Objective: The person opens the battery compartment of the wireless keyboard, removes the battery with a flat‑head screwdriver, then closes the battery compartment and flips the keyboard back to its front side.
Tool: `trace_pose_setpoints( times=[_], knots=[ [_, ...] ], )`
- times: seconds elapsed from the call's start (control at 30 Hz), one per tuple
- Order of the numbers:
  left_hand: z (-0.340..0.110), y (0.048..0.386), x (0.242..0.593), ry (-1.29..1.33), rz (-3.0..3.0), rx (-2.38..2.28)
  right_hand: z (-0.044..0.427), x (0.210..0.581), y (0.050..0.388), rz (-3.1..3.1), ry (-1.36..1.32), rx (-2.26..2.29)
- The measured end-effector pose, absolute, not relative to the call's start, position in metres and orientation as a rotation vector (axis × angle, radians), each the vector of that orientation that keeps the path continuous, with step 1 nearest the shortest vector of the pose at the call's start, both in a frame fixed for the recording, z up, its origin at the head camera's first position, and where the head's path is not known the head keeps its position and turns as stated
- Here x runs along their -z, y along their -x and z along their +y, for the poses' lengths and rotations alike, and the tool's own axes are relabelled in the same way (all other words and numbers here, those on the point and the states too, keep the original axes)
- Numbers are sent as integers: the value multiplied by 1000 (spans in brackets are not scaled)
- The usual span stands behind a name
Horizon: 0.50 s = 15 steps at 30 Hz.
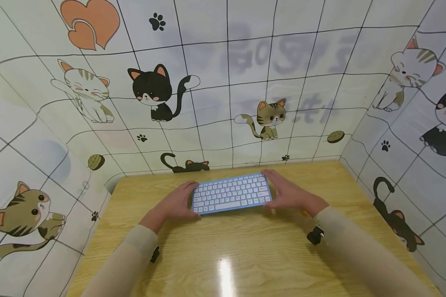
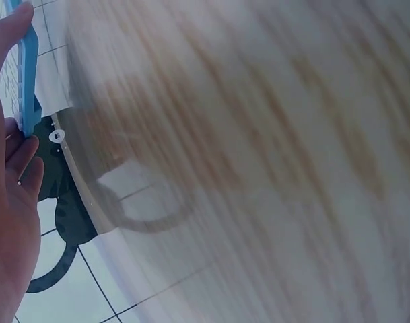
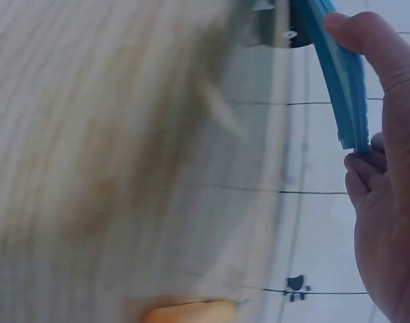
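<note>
A small blue keyboard [image 1: 230, 193] with white keys is held between both hands, raised off the wooden table in the wrist views. My left hand [image 1: 176, 203] grips its left end, thumb at the near edge and fingers at the far edge. At the other end, my right hand [image 1: 288, 192] grips in the same way. In the left wrist view the blue edge of the keyboard [image 2: 28, 74] shows between thumb and fingers. The right wrist view shows the keyboard's side [image 3: 339, 81] pinched by thumb and curled fingers.
Beneath lies a light wooden table [image 1: 223, 239]. Behind and beside it stand walls with a cat-print grid covering [image 1: 212, 103]. A small orange thing [image 3: 191, 312] lies on the table near the right wrist, mostly hidden by the arm in the head view.
</note>
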<state>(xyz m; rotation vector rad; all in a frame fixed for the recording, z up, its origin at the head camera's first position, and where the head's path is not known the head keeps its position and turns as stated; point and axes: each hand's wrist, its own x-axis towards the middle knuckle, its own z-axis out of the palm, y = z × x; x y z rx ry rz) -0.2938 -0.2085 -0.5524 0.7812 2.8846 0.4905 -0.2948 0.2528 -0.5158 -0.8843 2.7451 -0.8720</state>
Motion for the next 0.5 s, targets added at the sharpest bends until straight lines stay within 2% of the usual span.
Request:
trace_pose_setpoints(
  times=[0.5],
  knots=[
    [-208,285,547,-823,2878,-578,245,483,286,2596,1040,1276]
  ],
)
